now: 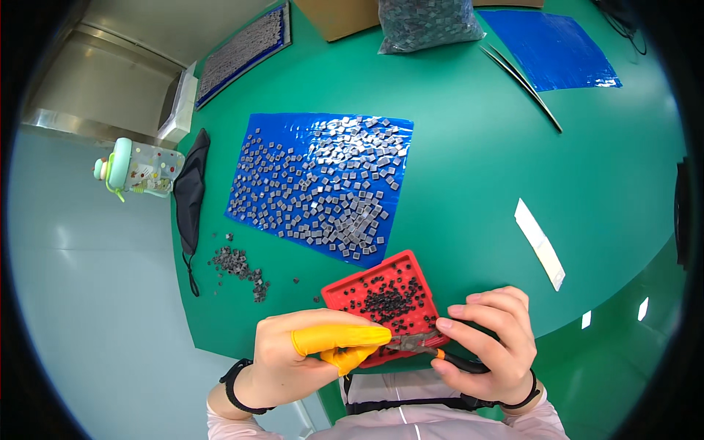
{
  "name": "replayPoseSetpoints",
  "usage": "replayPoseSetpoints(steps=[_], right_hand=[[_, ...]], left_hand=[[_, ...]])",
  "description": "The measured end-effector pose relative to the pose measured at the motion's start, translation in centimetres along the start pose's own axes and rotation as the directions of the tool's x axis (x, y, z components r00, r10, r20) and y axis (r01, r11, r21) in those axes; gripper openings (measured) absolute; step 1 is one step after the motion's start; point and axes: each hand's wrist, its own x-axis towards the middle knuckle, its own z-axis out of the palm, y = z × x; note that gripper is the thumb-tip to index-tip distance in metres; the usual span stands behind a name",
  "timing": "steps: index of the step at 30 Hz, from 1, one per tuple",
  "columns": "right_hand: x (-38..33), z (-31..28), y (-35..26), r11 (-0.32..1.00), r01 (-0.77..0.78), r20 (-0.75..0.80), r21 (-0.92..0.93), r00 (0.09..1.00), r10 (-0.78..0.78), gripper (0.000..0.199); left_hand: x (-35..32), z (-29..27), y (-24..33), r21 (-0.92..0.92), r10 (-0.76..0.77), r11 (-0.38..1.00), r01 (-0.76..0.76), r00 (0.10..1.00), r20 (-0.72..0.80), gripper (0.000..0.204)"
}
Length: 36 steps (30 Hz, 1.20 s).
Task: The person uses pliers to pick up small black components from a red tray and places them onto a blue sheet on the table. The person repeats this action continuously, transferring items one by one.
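Note:
My left hand wears yellow finger covers on thumb and forefinger. These are pinched together at the tip of the pliers; whatever sits between them is too small or hidden to make out. In my right hand are the pliers, with grey jaws and black-and-orange handles, the jaws pointing left toward the yellow fingertips. Both hands are over the near part of a red tray, which holds many small black pieces. Beyond the tray, a blue sheet carries many small grey square pieces.
Loose dark pieces lie left of the tray. Farther left are a black mask and a clear bottle. Tweezers, another blue sheet, a bag of pieces and a filled panel lie at the back; a white strip lies right.

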Motion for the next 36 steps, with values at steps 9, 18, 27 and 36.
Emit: replayPoseSetpoints(steps=[9, 18, 27, 36], right_hand=[[0.0, -0.2, 0.0, 1.0, 0.019, 0.018, -0.02, 1.0, -0.019, 0.039], [-0.4, -0.1, 0.0, 0.996, 0.074, 0.048, -0.05, 0.996, -0.071, 0.04], [-0.8, 0.0, -0.3, 0.992, 0.082, 0.034, -0.097, 0.996, -0.079, 0.036], [-0.1, 0.3, -0.4, 0.994, 0.098, 0.02, -0.056, 0.995, -0.097, 0.037]], left_hand=[[0.2, -0.3, -0.8, -0.198, -0.082, 0.976, 0.096, 0.993, 0.08, 0.022], [0.5, -0.9, -0.6, -0.252, -0.093, 0.96, 0.124, 0.987, 0.131, 0.027], [0.7, -0.9, -1.3, -0.349, -0.054, 0.931, 0.107, 0.986, 0.159, 0.026], [0.6, -1.1, -1.5, -0.328, -0.046, 0.94, 0.098, 0.985, 0.165, 0.029]])
